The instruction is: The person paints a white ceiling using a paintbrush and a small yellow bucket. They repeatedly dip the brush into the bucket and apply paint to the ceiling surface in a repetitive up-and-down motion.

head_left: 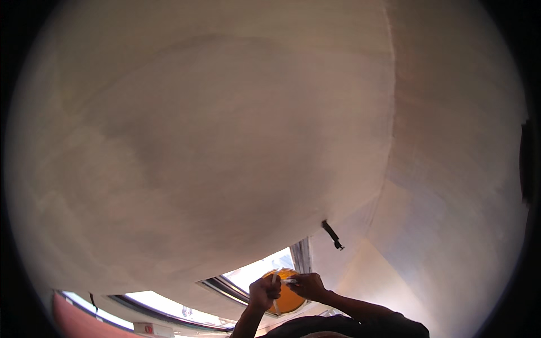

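Note:
Low in the view, my left hand (pixel 264 292) is closed around a narrow white strip (pixel 275 307) that crosses a round orange object (pixel 291 298), which may be a container seen at an angle. My right hand (pixel 307 285) is beside it, fingers closed on a small pale object (pixel 287 280) near the strip. What exactly the strip and the pale object are is too small to tell.
A broad curved off-white surface (pixel 214 141) fills most of the view. Dark hanging fittings (pixel 331 234) stick out from its lower edge. Bright windows (pixel 253 259) run along the bottom. A red panel (pixel 84 318) is at lower left, a dark shape (pixel 526 160) at far right.

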`<state>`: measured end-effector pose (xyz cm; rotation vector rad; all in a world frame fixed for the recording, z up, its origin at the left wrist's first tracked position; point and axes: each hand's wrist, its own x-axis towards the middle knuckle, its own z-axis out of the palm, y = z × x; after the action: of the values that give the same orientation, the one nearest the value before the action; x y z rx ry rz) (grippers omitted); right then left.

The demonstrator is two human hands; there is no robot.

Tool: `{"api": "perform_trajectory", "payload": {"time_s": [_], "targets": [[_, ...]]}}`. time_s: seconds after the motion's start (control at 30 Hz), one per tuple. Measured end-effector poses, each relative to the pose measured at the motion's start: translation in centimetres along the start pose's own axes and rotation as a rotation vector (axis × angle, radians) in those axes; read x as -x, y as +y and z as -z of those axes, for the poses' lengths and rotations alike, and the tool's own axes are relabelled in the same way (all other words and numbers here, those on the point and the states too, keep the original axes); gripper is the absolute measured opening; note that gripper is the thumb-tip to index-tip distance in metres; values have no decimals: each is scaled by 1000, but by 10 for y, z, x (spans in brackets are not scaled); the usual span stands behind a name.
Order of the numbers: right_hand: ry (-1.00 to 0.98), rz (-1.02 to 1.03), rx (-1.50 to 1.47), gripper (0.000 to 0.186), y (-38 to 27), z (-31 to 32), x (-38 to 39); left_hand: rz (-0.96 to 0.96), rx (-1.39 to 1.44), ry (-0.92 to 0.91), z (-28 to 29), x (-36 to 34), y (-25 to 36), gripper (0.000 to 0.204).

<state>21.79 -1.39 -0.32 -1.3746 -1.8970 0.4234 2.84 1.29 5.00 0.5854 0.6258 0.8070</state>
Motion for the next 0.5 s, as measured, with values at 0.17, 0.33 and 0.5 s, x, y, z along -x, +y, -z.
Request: {"api": "perform_trajectory", "payload": {"time_s": [0.17,0.33,0.5], "targets": [[17,108,115,27,17,-11,7,-24,-149,138,-11,1,-2,24],[-60,-26,-8,22,-6,-1,7,-25,-153,42,1,-2,-3,20],[-335,-231,-237,25,-11,-4,5,-241,-700,35,11,-4,-8,13]]}}
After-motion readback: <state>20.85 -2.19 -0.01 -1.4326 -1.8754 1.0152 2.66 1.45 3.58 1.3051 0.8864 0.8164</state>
